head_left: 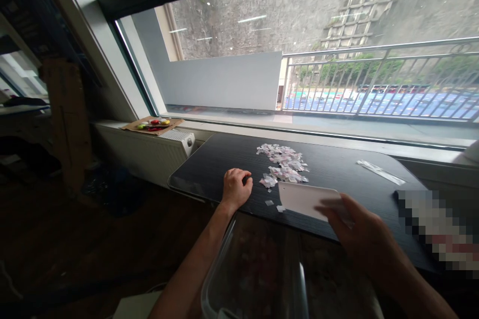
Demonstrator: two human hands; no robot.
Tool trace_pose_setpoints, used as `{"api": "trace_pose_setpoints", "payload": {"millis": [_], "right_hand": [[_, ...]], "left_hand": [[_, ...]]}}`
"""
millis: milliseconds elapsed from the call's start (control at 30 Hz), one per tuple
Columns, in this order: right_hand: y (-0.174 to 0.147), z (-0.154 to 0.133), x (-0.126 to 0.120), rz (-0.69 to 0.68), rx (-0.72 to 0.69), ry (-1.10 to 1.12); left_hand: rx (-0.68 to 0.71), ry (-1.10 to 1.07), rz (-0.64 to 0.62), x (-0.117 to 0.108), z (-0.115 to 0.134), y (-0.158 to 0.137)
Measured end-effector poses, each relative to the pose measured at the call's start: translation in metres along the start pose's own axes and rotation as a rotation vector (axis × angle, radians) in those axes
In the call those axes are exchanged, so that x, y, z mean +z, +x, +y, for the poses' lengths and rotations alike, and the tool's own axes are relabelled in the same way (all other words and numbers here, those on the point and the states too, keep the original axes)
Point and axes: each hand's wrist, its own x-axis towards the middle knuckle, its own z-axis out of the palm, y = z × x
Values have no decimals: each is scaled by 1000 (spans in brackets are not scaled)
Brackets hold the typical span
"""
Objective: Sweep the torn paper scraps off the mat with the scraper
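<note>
My right hand (361,227) grips a thin white plastic sheet (307,201) with rounded corners and a small hole at one corner. The sheet slants over the front of the black table (220,154), its far end near the scraps. A loose pile of small whitish paper-like pieces (282,159) lies just beyond the sheet. Two stray pieces (275,205) sit nearer the table's front edge. To the left of the pile my left hand (236,187) rests on the tabletop, fingers curled in a loose fist with nothing visible in it. Below is a clear plastic bin (220,264), dark inside.
Flat whitish strips (380,173) lie on the right of the table, near a blurred-out item (441,224). Along the back runs a window with a sill. At left, a radiator (149,147) bears cardboard with colourful small items (153,124).
</note>
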Motion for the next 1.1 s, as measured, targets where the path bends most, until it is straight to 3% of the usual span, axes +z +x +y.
{"api": "trace_pose_setpoints", "payload": {"millis": [400,500,667,767,900,1100], "right_hand": [[5,25,-7,79,107,15],[-1,35,-18,76,164,80],[-11,43,-48,188,280,57],[-4,41,-40,189,302,247],[9,41,-20,85,303,491],[0,52,-56,72,287,212]], "left_hand": [[3,12,5,0,-1,0],[3,14,2,0,-2,1],[20,18,0,0,-4,1],[31,23,6,0,-6,2],[47,32,10,0,-8,2],[51,40,-5,-1,-10,3]]}}
